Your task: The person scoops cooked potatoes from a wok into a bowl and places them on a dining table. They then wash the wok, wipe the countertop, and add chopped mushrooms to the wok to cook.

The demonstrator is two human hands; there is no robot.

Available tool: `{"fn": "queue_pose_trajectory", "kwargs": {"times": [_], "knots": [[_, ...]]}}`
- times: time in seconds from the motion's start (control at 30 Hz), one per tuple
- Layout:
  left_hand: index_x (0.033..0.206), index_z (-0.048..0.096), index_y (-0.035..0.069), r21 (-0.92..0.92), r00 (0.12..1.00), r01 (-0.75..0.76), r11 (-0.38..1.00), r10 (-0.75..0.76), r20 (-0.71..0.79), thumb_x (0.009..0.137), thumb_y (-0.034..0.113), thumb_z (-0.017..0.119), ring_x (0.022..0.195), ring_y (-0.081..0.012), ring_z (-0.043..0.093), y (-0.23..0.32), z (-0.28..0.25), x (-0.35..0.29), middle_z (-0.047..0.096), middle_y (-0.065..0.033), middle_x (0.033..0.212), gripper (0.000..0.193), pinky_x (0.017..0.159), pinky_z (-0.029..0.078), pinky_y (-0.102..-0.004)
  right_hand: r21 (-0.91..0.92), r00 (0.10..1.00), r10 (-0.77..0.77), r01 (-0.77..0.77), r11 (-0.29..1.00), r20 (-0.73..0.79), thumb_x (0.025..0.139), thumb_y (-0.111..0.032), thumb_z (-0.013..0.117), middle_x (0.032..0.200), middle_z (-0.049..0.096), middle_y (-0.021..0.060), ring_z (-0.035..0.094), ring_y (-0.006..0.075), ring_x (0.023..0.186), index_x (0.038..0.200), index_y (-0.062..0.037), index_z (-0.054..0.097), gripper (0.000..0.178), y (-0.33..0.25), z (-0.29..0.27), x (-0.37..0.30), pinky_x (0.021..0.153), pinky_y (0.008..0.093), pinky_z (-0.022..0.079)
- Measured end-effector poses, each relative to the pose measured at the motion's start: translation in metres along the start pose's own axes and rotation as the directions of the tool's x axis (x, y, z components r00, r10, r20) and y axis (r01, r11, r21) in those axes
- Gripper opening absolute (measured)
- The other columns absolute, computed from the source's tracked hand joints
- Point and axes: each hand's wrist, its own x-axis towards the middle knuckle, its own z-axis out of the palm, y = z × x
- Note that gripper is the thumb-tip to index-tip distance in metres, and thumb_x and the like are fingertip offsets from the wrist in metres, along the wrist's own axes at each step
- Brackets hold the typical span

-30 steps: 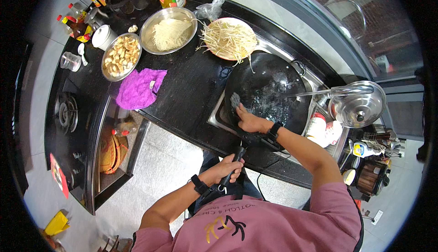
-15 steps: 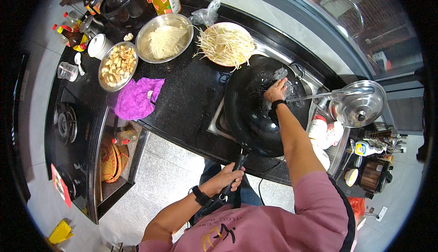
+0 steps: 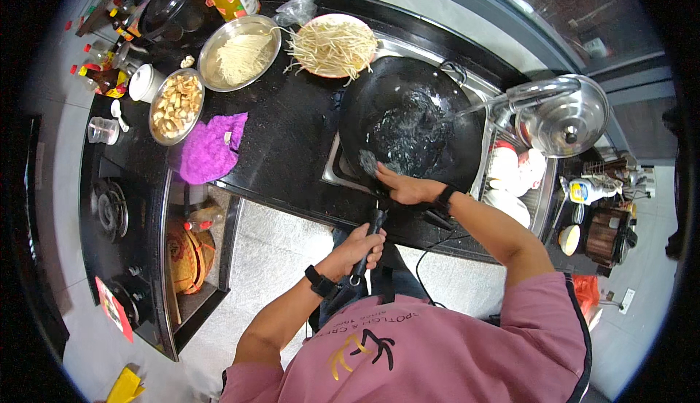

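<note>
So the black wok was set over the steel sink, right in the middle of the bench, with rippled water sitting in it. Its black handle was pointed back at the person and held by the left hand, fingers clamped all the way round it. A grey mesh scrubber was pressed against the wok's inner wall on the near left side by the right hand. The fingers of that one were stretched out over the scrubber, but whether it was actually pinched or just pushed flat couldn't be told. Dark bands were worn on both wrists, fwiw.

The metal tap was swung out over the wok from the right, and a shiny lid with a black knob could be seen partly behind it.

A fair bit of food was laid out too. Bean sprouts were heaped on a plate just beyond the wok's far left edge, with some strands hanging over the rim. Thin noodles were piled in a metal bowl left of that, and pale brown chunks were kept in another metal bowl next to it. A fluffy purple cloth was left crumpled at the bench's front edge, close to the chunks.
</note>
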Motion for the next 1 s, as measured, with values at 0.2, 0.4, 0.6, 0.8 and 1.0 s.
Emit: {"fn": "queue_pose_trajectory", "kwargs": {"times": [0.2, 0.4, 0.6, 0.8, 1.0], "knots": [[0.11, 0.047, 0.004, -0.07, 0.999, -0.027, 0.997, 0.029, 0.018, 0.097, 0.011, 0.053, 0.047, -0.0071, 0.043, -0.002, 0.001, 0.0, 0.046, -0.0001, 0.068, 0.016, 0.039, 0.037, -0.0239, -0.065, 0.988, 0.145, -0.142, 0.988, 0.045, 0.08, 0.002, 0.045, 0.159, 0.023, 0.0191, 0.03, 0.0346, 0.143, 0.143, 0.0021, 0.041, 0.064, 0.056, -0.006, -0.096, 0.116, 0.0388, 0.03], [0.111, 0.047, 0.004, -0.039, 0.999, -0.044, 0.998, 0.043, -0.008, 0.097, 0.01, 0.053, 0.048, -0.0069, 0.043, 0.003, 0.011, -0.007, 0.045, -0.0001, 0.067, 0.017, 0.038, 0.036, -0.0232, -0.44, 0.891, 0.38, -0.454, 0.775, -0.25, 0.083, -0.008, 0.045, 0.158, 0.028, 0.0165, 0.036, 0.042, 0.138, 0.139, 0.0008, 0.048, 0.056, 0.112, -0.016, -0.117, 0.113, 0.0479, 0.033], [0.11, 0.047, 0.004, 0.051, 0.997, -0.036, 0.998, 0.039, -0.059, 0.097, 0.01, 0.054, 0.048, -0.0066, 0.041, 0.014, 0.025, -0.017, 0.045, 0.0, 0.068, 0.016, 0.04, 0.034, -0.023, -0.33, 0.968, 0.242, -0.251, 0.91, -0.071, 0.075, -0.003, 0.051, 0.144, 0.044, 0.0269, 0.043, 0.0388, 0.134, 0.13, 0.0066, 0.053, 0.056, 0.102, -0.009, -0.096, 0.109, 0.0409, 0.04], [0.108, 0.046, 0.004, 0.173, 0.992, -0.049, 0.984, 0.068, -0.107, 0.094, 0.01, 0.058, 0.047, -0.0069, 0.043, 0.024, 0.04, -0.027, 0.045, -0.0004, 0.069, 0.02, 0.038, 0.036, -0.0231, 0.112, 0.984, 0.004, 0.017, 0.994, -0.178, 0.085, -0.004, 0.057, 0.139, 0.051, 0.0188, 0.053, 0.0344, 0.125, 0.131, -0.0008, 0.055, 0.045, 0.05, 0.01, -0.098, 0.104, 0.0362, 0.044], [0.106, 0.045, 0.003, 0.302, 0.975, -0.087, 0.949, 0.144, -0.169, 0.092, 0.009, 0.059, 0.047, -0.0077, 0.045, 0.027, 0.065, -0.049, 0.045, -0.0001, 0.065, 0.02, 0.04, 0.038, -0.0242, -0.043, 0.94, 0.095, -0.116, 0.992, -0.327, 0.076, -0.001, 0.064, 0.097, 0.067, 0.0172, 0.063, 0.0381, 0.094, 0.108, 0.0013, 0.058, 0.033, 0.08, 0.005, -0.118, 0.079, 0.0462, 0.051]]}}
